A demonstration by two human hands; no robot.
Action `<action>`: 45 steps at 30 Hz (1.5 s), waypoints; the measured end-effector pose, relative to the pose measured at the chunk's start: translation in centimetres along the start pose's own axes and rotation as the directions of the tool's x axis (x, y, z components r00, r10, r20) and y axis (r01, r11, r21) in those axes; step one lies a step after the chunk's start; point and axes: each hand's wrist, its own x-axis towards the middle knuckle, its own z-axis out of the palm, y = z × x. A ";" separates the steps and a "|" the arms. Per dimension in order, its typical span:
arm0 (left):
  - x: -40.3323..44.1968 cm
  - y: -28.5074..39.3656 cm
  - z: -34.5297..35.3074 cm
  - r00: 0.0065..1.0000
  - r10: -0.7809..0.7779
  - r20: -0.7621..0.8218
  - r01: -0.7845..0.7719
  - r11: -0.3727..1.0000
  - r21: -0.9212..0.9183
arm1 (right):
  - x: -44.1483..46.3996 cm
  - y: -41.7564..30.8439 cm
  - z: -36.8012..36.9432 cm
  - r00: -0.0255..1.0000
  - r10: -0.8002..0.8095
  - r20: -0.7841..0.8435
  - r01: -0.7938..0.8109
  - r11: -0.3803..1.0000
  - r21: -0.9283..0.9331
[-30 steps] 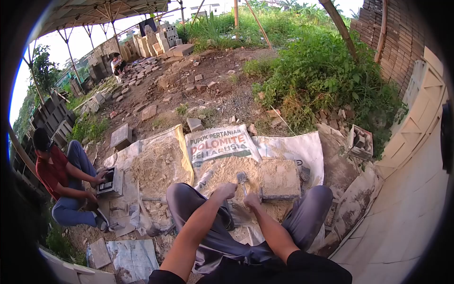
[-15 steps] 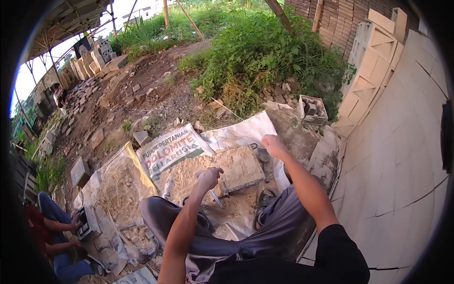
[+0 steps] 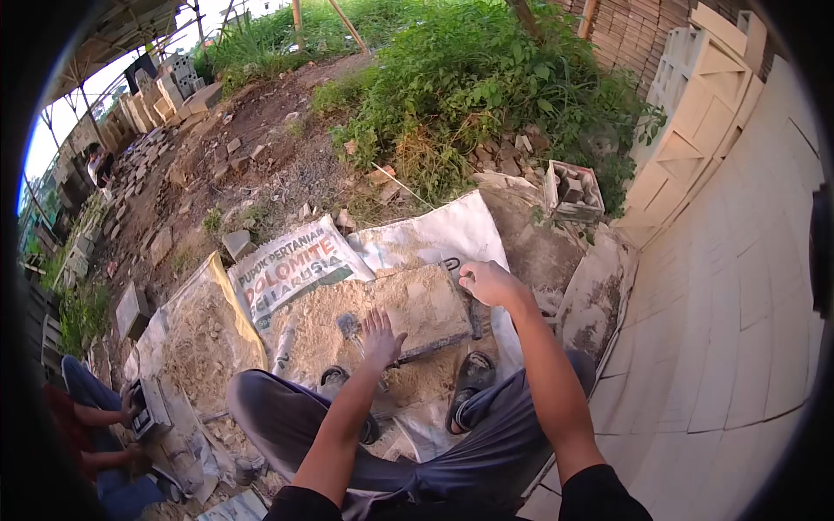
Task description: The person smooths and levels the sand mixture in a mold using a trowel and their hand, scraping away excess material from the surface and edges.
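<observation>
A sand-covered block is being spanned by two hands. Over its left end, the left hand is being held flat, fingers spread, grip released; whether the block is being touched cannot be told. Left of the block, just beside that hand, a small tool is being supported by loose sand. Near the block's far right corner, the right hand is being kept curled; whether anything is being gripped cannot be told.

Black short-sleeved top, loose dark-grey trousers, dark sandals, bare left hand, bare right hand
</observation>
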 end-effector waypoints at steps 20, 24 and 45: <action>3.0 10.2 5.5 0.798 0.566 -0.207 -0.599 0.781 -0.174 | 3.8 -4.0 0.9 0.987 -0.157 0.018 0.158 0.986 -0.056; 1.7 7.0 4.7 0.832 0.497 -0.246 -0.542 0.823 -0.170 | 3.4 -4.4 1.0 0.987 -0.129 0.093 0.135 0.989 -0.065; 3.7 3.5 3.0 0.936 -0.043 -0.348 -0.020 0.984 -0.176 | 5.6 21.0 24.1 0.816 0.577 0.023 -0.567 0.792 0.229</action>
